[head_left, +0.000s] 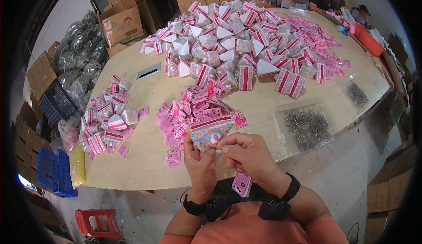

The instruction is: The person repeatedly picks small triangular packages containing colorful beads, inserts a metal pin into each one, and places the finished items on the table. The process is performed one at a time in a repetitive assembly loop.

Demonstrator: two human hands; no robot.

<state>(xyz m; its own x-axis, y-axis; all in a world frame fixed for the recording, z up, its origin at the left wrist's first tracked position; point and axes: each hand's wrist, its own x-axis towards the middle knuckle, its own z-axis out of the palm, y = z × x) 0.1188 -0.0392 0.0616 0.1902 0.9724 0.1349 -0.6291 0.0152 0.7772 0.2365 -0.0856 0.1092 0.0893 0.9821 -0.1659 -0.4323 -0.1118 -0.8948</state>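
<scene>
My left hand is closed on the side of a wedge-shaped cake-slice piece, which has pastel speckles and a dark pink band along its top edge. At the piece's lower right corner, the thumb and fingers of my right hand pinch together; what is between the fingertips is too small to make out. A few pink tags hang below the right hand, seemingly held in its curled fingers. Just beyond both hands lies a heap of pink tags. One pink tag rests alone near my left hand.
A large heap of cake-slice pieces covers the table's far side; a smaller tagged pile lies left. Small metal fasteners fill a clear tray at right. A red stool and blue crates stand left. Another person sits far right.
</scene>
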